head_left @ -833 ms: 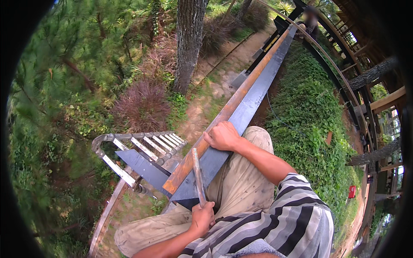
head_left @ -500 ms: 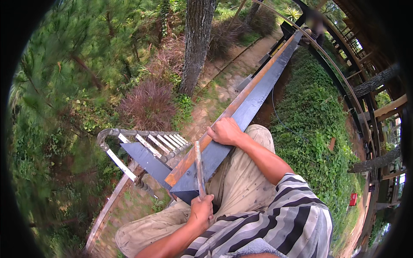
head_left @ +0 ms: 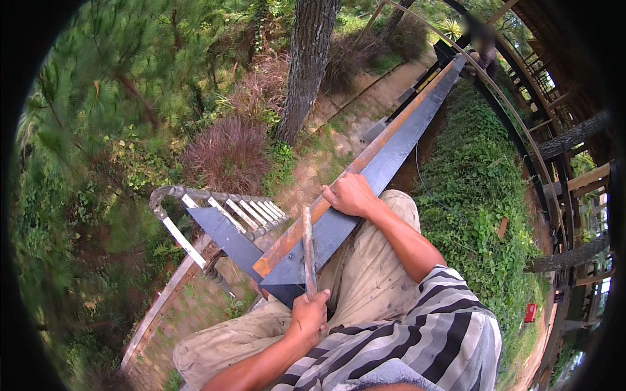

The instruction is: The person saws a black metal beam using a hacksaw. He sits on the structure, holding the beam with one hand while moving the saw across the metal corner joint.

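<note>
My left hand point(head_left: 308, 318) is closed round the lower end of a worn, stained stick-like bar point(head_left: 309, 251), which stands up over the near end of a long dark steel beam point(head_left: 385, 163). I cannot make out what kind of tool the bar is. A reddish-brown wooden strip point(head_left: 287, 244) runs along the beam's left side. Farther up, my right hand point(head_left: 352, 195) has its fingers curled over the strip, its palm above the beam. My knees lie on both sides of the beam's near end. A dark flat piece point(head_left: 225, 240) juts out to the left from there.
A ladder point(head_left: 235, 202) leans at the left, with a stone path point(head_left: 313, 163) far below. Tree trunk point(head_left: 306, 72) and shrubs stand beyond. Another person point(head_left: 484, 55) is at the beam's far end. A green bank point(head_left: 469, 176) and curved framework point(head_left: 521, 124) lie to the right.
The bar's upper end has tilted slightly right, more upright over the beam. Both hands keep their grips. The whole view has shifted a little.
</note>
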